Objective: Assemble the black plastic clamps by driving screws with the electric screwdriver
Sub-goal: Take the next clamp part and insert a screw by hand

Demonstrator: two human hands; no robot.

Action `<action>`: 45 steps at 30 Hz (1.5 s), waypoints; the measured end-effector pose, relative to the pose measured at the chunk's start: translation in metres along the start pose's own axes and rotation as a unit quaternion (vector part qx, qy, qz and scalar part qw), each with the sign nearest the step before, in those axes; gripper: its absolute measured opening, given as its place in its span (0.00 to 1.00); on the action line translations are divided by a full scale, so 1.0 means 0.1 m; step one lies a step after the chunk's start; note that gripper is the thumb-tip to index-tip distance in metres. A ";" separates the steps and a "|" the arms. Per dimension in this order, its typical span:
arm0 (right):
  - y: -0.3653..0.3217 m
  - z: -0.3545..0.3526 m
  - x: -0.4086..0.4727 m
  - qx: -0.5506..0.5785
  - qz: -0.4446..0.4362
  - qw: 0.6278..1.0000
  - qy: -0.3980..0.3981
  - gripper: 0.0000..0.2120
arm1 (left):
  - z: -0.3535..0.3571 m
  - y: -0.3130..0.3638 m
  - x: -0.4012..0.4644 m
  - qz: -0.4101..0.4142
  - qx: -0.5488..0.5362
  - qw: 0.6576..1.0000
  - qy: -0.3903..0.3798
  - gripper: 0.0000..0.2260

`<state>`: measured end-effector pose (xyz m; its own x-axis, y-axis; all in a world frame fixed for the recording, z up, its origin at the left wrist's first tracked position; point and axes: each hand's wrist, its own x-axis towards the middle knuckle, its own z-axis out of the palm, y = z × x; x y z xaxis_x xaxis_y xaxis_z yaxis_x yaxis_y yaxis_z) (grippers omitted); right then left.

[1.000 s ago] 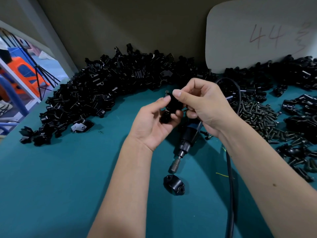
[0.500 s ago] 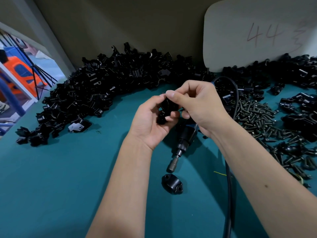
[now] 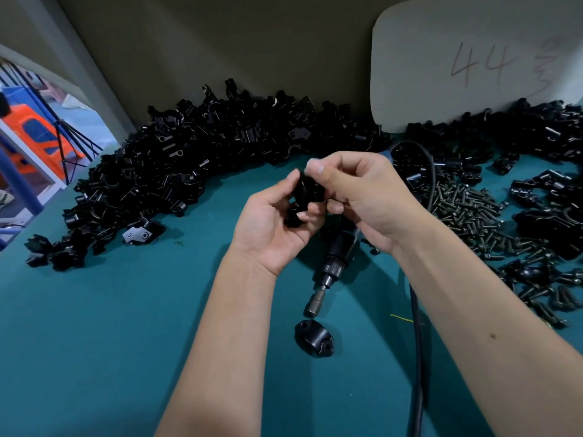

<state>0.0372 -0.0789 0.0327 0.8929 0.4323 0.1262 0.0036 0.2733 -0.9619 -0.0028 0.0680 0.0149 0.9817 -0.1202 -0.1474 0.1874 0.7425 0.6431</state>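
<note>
Two hands work on one black clamp (image 3: pixel 307 197) above the teal bench (image 3: pixel 126 326). My left hand (image 3: pixel 277 222) holds this clamp with thumb and curled fingers around it, palm turned up. My right hand (image 3: pixel 362 197) comes from the right; its thumb and forefinger are pinched together at the top of the clamp. If a screw is between them, I cannot tell, it is too small and blurred. The clamp is glossy black plastic, and its long axis I cannot read because my fingers cover it.

Under my right hand the screwdriver (image 3: pixel 334 263) runs down, partly hidden by the palm. Its long axis goes from upper right to lower left, and the metal tip points toward me. Just below the tip one clamp half (image 3: pixel 314 338) lies on the bench, rounded, with a hole at each end. The black cable (image 3: pixel 418 357) runs along my right forearm.

Many black clamp parts (image 3: pixel 205 165) are heaped at the back of the bench, and dark screws (image 3: pixel 467 212) lie loose at the right.
</note>
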 end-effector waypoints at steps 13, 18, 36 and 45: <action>-0.01 0.03 -0.02 0.017 0.007 1.000 0.005 0.05 | -0.01 0.04 -0.03 0.013 0.006 1.000 -0.017 0.11; -0.03 0.08 0.00 0.031 0.023 0.997 0.070 0.07 | 0.03 0.00 -0.02 0.030 0.014 0.999 0.016 0.16; -0.04 0.04 0.03 -0.094 -0.065 0.991 0.072 0.03 | 0.02 -0.09 0.04 0.159 0.150 0.975 0.042 0.21; -0.08 0.03 0.02 -0.004 -0.007 0.998 0.056 0.03 | -0.04 -0.07 0.04 0.182 0.154 0.971 -0.007 0.11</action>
<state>0.0376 -0.0781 0.0412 0.9378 0.3286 0.1123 0.0199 0.2721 -0.9621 -0.0002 0.0647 0.0069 0.9848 0.1026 0.1398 -0.1727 0.5050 0.8457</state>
